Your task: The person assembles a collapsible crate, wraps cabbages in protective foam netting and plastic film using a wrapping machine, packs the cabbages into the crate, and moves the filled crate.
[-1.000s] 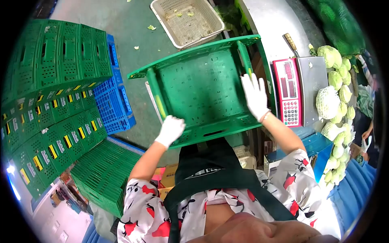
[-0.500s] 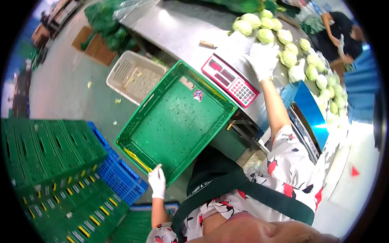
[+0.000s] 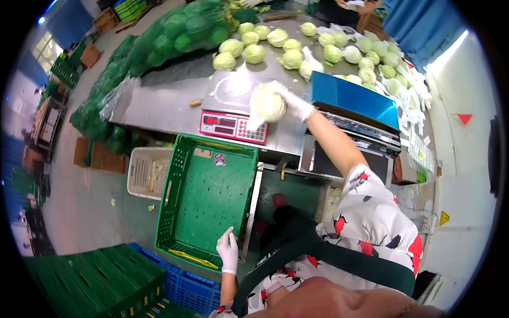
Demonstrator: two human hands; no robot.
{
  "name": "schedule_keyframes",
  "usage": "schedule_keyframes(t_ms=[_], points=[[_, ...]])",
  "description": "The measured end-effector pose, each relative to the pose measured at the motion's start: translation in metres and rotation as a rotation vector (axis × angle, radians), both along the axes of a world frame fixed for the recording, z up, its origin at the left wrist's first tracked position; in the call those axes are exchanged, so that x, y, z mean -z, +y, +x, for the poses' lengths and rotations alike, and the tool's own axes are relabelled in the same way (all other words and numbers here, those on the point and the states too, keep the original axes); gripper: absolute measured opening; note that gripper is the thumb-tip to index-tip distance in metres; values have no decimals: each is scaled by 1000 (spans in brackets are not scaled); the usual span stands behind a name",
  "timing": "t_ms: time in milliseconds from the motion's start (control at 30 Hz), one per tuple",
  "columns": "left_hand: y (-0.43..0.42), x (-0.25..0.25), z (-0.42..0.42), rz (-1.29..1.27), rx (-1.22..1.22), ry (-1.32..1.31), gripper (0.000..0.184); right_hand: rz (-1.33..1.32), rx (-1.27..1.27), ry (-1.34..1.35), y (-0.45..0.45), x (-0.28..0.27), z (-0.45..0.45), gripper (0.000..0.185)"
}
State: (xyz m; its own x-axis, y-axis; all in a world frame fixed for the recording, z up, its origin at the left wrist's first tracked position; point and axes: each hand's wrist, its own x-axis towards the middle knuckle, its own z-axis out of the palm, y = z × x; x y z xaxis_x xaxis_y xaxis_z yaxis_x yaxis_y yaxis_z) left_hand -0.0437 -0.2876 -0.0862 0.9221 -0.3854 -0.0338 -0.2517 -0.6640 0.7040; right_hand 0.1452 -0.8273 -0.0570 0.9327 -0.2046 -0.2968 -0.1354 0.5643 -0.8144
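A pale green cabbage (image 3: pixel 266 104), with white wrapping trailing below it, is in my gloved right hand (image 3: pixel 289 100). It hangs over the right side of a red scale (image 3: pixel 233 127), in front of the metal weighing plate (image 3: pixel 227 93). My gloved left hand (image 3: pixel 228 252) is at the near right corner of a green crate (image 3: pixel 212 185), its index finger stretched out and nothing seen in it. Whether that hand touches the rim I cannot tell. Water drops and a round sticker show on the crate's bottom.
Several cabbages (image 3: pixel 291 53) lie along the back of the metal table, with green net sacks (image 3: pixel 175 37) at left. A blue-lidded machine (image 3: pixel 352 100) stands right of the scale. Stacked green crates (image 3: pixel 95 281) are at lower left, a white basket (image 3: pixel 146 172) beside the crate. Another person's hands show at the top.
The view has turned. My right hand has come back toward the scale's front, the cabbage now plainly visible in it. My left hand has shifted from the crate's yellow-marked end to its near right corner.
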Motion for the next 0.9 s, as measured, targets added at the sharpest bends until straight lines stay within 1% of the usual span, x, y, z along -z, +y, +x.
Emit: schedule_keyframes(t_ms=[33, 67, 100, 133, 167, 200, 233, 267, 333, 367, 400, 433, 467, 500, 533, 567, 600, 667, 700, 733, 767, 800, 833, 867, 900], points=[[-22, -11, 7, -43, 20, 6, 22, -44, -10, -16, 10, -21, -35, 49], [-43, -24, 15, -84, 44, 13, 23, -88, -17, -30, 18, -54, -68, 47], [-65, -38, 21, -120, 91, 9, 23, -138, 36, -65, 7, -74, -91, 47], [-98, -45, 37, -187, 105, 36, 23, -184, 76, -98, -18, -79, -104, 46], [-123, -63, 38, -253, 126, 74, 22, -233, 125, -121, -36, -98, -137, 45], [-149, -74, 39, -316, 141, 113, 22, -204, 133, -38, -61, -120, -165, 43], [-177, -78, 40, -354, 193, 60, 22, -302, 150, -2, -95, -133, -189, 41], [-206, -79, 44, -392, 243, 6, 22, -338, 177, -29, -126, -134, -208, 42], [-278, -108, 44, -435, 340, 31, 22, -164, 184, 1, -192, -121, -242, 43], [-322, -91, 53, -385, 355, -5, 25, -165, 166, -20, -221, -106, -238, 44], [-357, -88, 56, -334, 390, -11, 27, -164, 170, -13, -237, -106, -250, 44], [-397, -91, 55, -418, 454, -48, 33, -163, 165, -9, -255, -101, -258, 45], [-442, -94, 52, -499, 514, -80, 41, -317, 122, -11, -277, -94, -263, 46], [-495, -98, 52, -501, 541, -166, 47, -462, 76, -13, -294, -82, -261, 48], [-541, -91, 49, -472, 579, -236, 54, -573, 34, -10, -303, -56, -269, 49], [-569, -86, 51, -426, 639, -214, 56, -558, 45, -52, -301, -65, -269, 54], [-592, -79, 60, -395, 683, -216, 59, -682, 20, -67, -302, -76, -256, 57], [-609, -76, 64, -216, 754, -190, 58, -693, 54, -20, -298, -87, -259, 61], [-608, -83, 68, -288, 719, -232, 56, -712, 90, 1, -296, -93, -266, 61], [-598, -83, 70, -314, 598, -314, 52, -748, 173, 27, -290, -94, -283, 62], [-583, -82, 77, -317, 505, -342, 51, -823, 320, 51, -283, -93, -302, 62], [-563, -84, 84, -144, 445, -476, 54, -974, 499, 87, -276, -88, -325, 62], [-546, -72, 95, 47, 386, -544, 56, -1211, 674, 163, -268, -73, -344, 63], [-530, -67, 99, 151, 374, -630, 59, -1476, 808, 320, -257, -62, -368, 63], [-521, -61, 100, 193, 399, -614, 61, -1693, 835, 532, -243, -48, -387, 64]])
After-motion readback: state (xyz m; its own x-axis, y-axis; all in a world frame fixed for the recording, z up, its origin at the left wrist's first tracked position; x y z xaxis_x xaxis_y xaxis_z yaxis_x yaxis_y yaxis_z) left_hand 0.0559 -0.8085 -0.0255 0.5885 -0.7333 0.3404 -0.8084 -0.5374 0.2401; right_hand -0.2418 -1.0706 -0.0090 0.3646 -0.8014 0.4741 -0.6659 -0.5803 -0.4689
